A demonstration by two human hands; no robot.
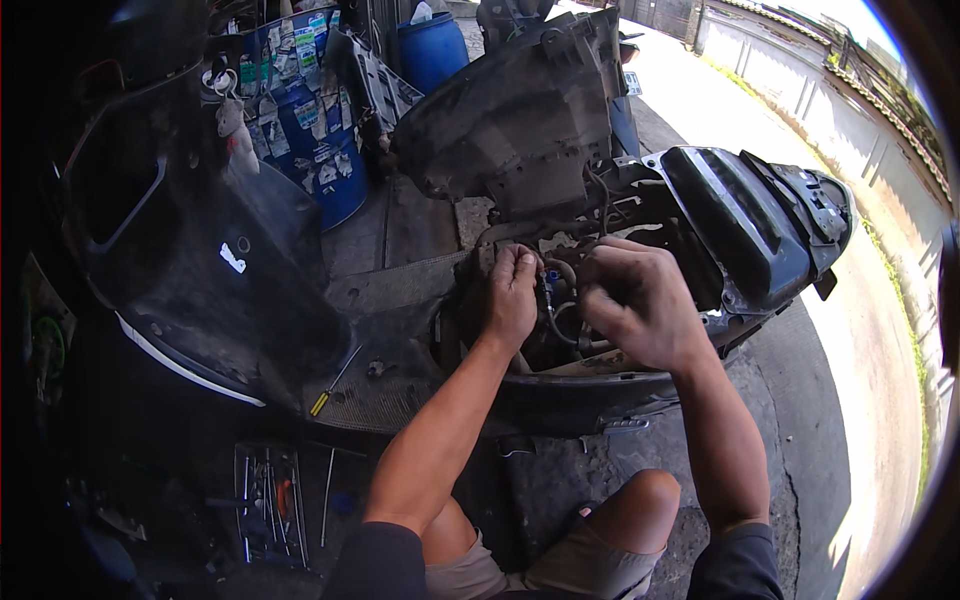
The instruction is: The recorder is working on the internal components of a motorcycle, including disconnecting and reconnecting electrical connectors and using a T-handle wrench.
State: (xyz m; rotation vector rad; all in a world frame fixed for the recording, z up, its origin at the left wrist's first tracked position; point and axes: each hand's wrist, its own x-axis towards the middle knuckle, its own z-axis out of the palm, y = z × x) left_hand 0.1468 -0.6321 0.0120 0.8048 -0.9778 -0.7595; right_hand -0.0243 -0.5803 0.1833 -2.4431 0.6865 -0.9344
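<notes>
Both my hands are over the open engine bay of a black scooter (480, 390). My left hand (513, 297) is closed in a pinch at the bay's left part, beside a thin dark hose (553, 318). What its fingertips grip is too small to make out. To the right, my right hand (643, 305) is raised above the bay with its fingers curled in. It is slightly blurred, and anything in its fingers is hidden. A small blue part (555, 275) shows between the hands among dark hoses. Behind them the scooter's seat (510, 120) stands tipped up.
On the footboard lies a yellow-handled screwdriver (322, 402). A tray (240, 480) of metal hand tools sits on the floor at lower left, with a long thin rod (328, 495) beside it. Blue drums (432, 52) stand behind the scooter. Its black tail section (725, 205) extends right.
</notes>
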